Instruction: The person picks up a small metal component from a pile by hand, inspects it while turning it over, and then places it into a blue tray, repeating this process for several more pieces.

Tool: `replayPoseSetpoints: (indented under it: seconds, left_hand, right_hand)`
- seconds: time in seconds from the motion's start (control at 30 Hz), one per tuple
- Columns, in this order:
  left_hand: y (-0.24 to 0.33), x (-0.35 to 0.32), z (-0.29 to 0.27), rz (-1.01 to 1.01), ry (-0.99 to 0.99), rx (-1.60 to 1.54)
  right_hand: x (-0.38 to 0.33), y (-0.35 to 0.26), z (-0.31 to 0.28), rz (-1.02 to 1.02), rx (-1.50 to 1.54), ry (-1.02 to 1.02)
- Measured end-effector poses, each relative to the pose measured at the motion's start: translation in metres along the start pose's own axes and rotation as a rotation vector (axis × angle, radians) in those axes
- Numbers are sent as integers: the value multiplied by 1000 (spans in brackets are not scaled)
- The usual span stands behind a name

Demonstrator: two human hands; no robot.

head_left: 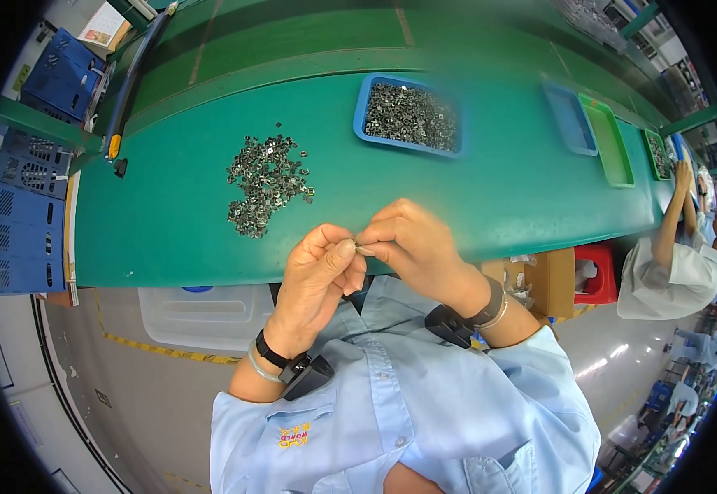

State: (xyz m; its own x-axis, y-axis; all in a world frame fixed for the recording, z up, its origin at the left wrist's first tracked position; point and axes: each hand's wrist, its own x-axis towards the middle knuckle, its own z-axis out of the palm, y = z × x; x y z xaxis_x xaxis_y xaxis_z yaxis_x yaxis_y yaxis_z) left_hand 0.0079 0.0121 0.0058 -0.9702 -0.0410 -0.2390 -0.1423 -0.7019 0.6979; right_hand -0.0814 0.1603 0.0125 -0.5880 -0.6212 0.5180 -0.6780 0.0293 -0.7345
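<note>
Two hands are held together above the near edge of the green tabletop (474, 198), and the largest risk lies there: the meeting point hangs over the tabletop's front edge, so anything let slip could fall past it to the floor below rather than back onto the work surface. Beyond and to the left of the grip, a loose heap of small metal parts (268, 183) is spread unguarded, and a careless sweep of a forearm could scatter it. Farther beyond the grip, slightly right, a blue tray (367, 103) of like parts is set.

The left hand (317, 284) is closed, thumb and forefinger pressed together on one small metal piece (362, 246). The right hand (416, 247) is likewise pinched shut on the same piece from the other side, fingertips of both hands touching. So little of the piece is exposed that its shape cannot be told; a weak pinch could let it twist out.
</note>
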Motion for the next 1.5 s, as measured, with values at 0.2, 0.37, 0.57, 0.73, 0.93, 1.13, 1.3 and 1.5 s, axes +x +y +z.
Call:
replayPoseSetpoints:
  seconds: [0.2,0.37,0.57,0.73,0.93,1.13,1.3,1.5]
  left_hand:
    - [2,0,-3,-2,16,64]
    - [11,-2,5,-4,27,71]
    - [10,-5,5,-42,-87,-120]
    - [12,-4,3,-84,-144,-184]
    - [18,-4,5,-89,-103,-71]
    - [17,-1,2,-61,-31,63]
    - [15,-2,3,-48,-40,-19]
    - [17,-4,3,-49,-83,-35]
  right_hand:
    - [0,1,3,20,9,23]
    - [6,0,-2,-46,-71,-15]
    - [5,-7,0,57,189,23]
    - [8,-9,-2,44,199,-1]
    - [8,-6,-3,40,156,-23]
    - [7,0,1,66,101,-48]
    - [8,-1,2,63,123,-31]
    - [11,-4,1,25,116,3]
